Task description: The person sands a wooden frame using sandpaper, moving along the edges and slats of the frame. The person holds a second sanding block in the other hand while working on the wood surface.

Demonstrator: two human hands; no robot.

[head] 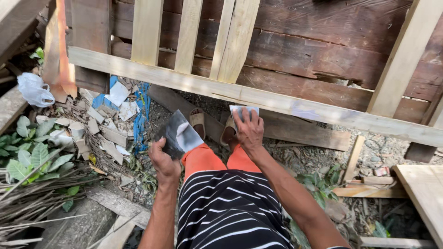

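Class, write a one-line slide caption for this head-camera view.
Right hand presses a sanding sheet onto a pale wooden rail; left hand holds a dark folded sheet.

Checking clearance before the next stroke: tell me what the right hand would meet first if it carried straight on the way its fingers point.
The right hand, pressing a pale sheet of sandpaper, points up the picture at the long pale wooden rail. Probably that rail comes first; depth is unclear, so it may already be resting there.
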